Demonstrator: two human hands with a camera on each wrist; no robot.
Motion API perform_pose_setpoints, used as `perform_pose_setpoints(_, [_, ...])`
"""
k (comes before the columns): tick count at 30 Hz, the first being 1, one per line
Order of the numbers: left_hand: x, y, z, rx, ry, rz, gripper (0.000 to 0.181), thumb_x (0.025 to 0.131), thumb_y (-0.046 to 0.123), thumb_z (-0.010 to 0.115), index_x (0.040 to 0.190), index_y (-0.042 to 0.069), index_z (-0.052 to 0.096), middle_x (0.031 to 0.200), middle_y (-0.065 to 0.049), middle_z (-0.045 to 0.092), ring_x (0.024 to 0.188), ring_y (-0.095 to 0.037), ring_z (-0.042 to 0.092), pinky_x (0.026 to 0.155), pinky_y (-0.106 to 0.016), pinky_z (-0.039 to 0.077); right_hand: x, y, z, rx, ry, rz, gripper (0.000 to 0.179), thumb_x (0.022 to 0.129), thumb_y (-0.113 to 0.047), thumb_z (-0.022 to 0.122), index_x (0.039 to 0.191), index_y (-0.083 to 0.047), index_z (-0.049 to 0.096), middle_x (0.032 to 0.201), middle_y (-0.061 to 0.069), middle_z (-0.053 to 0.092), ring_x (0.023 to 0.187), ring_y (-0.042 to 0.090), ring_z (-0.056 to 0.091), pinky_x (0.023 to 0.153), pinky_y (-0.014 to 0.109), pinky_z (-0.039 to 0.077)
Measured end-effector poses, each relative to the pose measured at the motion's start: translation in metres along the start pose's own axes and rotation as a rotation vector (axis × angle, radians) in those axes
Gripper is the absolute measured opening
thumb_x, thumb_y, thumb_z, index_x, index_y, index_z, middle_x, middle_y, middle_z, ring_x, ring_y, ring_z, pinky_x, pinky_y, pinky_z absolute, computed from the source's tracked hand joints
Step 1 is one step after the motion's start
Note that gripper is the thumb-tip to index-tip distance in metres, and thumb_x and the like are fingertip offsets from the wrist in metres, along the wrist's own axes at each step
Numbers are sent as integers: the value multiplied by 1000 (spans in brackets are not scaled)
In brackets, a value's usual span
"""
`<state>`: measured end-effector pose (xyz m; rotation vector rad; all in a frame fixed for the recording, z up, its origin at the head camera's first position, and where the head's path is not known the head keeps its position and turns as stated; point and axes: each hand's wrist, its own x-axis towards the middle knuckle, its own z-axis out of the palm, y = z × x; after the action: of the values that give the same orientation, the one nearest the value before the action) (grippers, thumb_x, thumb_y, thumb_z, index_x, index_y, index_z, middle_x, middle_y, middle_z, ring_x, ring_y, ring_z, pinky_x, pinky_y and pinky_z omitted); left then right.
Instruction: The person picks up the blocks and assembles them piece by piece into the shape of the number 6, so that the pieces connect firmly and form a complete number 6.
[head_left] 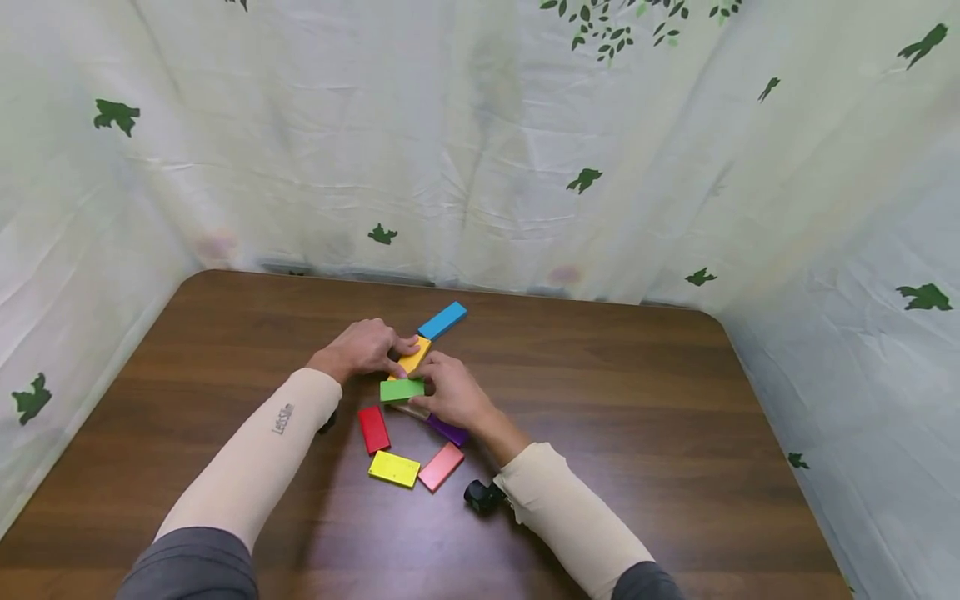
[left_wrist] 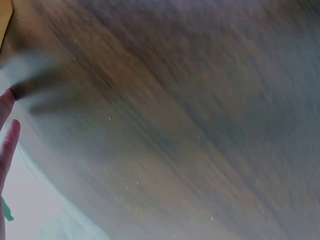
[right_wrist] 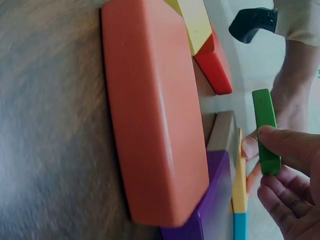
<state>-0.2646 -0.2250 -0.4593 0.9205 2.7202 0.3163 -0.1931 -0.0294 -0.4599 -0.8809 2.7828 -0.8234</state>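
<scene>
Between the thumb and fingers of my right hand (head_left: 457, 396) is a green block (head_left: 401, 391), pinched by its right end in the head view. From the right wrist, this green block (right_wrist: 266, 112) appears raised above the beige block. My left hand (head_left: 363, 348) holds an orange-yellow block (head_left: 415, 357) with thumb and index finger at its left side. A blue block (head_left: 442, 320) lies at that block's far end. Under the green block's near edge, a beige block (head_left: 411, 410) is partly hidden, with a purple block (head_left: 448, 430) beside it.
Nearer me lie a red block (head_left: 374, 430), a yellow block (head_left: 394, 469) and a pink block (head_left: 442, 467), forming a curve with the others. They rest on a brown wooden table (head_left: 600, 400). A white patterned curtain (head_left: 480, 150) hangs behind the table's far edge.
</scene>
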Motion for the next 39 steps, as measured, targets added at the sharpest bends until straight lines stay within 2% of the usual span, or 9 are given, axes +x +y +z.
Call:
perform_pose_setpoints(4, [0,0,-1,17,-7,19,62,76,42,77,130,18,57,130,-7,59,54,-12,26,50,-25,31,0,-4,3,5,13,8,37,80,-23,80,113,-9,72,106,2,62,80,9,52,69,17,43])
perform_pose_setpoints(6, [0,0,-1,22,-8,23,61,76,40,77,130,18,58,133,-5,56,54,-11,26,51,-24,32,0,-5,5,2,26,1,37,80,-24,81,113,-10,73,106,2,62,81,9,52,69,17,43])
perform_pose_setpoints(16, [0,0,0,6,11,33,62,75,40,79,129,17,59,133,-2,56,53,-12,26,49,-24,30,1,-16,16,-111,87,-9,33,80,-27,80,108,-12,75,106,1,64,84,11,55,73,20,45])
perform_pose_setpoints(26, [-2,1,-1,5,-4,17,64,74,39,79,130,17,58,134,-4,55,54,-13,28,50,-24,31,0,-23,24,-154,128,-28,25,80,-20,77,103,-11,76,103,1,66,86,12,62,76,21,50])
perform_pose_setpoints(33, [0,1,0,-3,9,21,62,74,38,80,129,17,59,134,-4,57,55,-12,31,52,-25,34,1,-28,29,-167,153,-35,25,81,-19,78,103,-7,75,99,2,68,84,13,64,76,21,51])
perform_pose_setpoints(39, [-1,0,0,12,36,39,58,75,38,80,127,18,62,125,-12,63,56,-11,35,53,-25,35,2,-32,33,-210,178,-31,24,82,-21,78,102,-8,75,100,0,70,87,12,66,79,21,52])
